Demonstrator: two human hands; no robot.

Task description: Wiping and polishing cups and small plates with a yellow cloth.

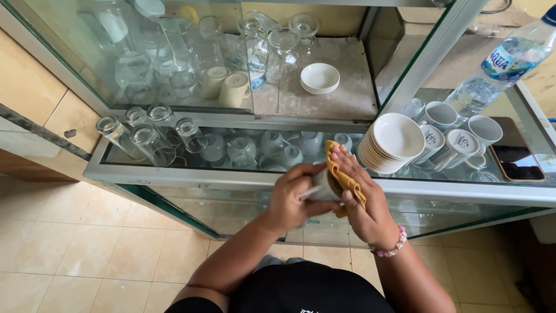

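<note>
We have our left hand (pixel 295 200) wrapped around a small pale cup or glass (pixel 323 186), fingers curled tight on its side, held in the air just in front of the metal-edged glass display cabinet (pixel 231 174). Our right hand (pixel 362 200) lies flat against the cup's far side, fingers together and stretched out, pressing a folded mustard-yellow cloth (pixel 341 174) onto it. So the cup sits sandwiched between our two palms, its long axis lying roughly sideways, left to right, with the cloth covering the right end and the rim hidden from us. Both hands touch it; neither is nearer. Just beyond our right fingertips stands a stack of white saucers (pixel 391 142) on the cabinet top, with white printed mugs (pixel 457 139) beside it and a clear plastic water bottle (pixel 498 64) further back. Upturned clear drinking glasses (pixel 145 136) stand well off to the left.
</note>
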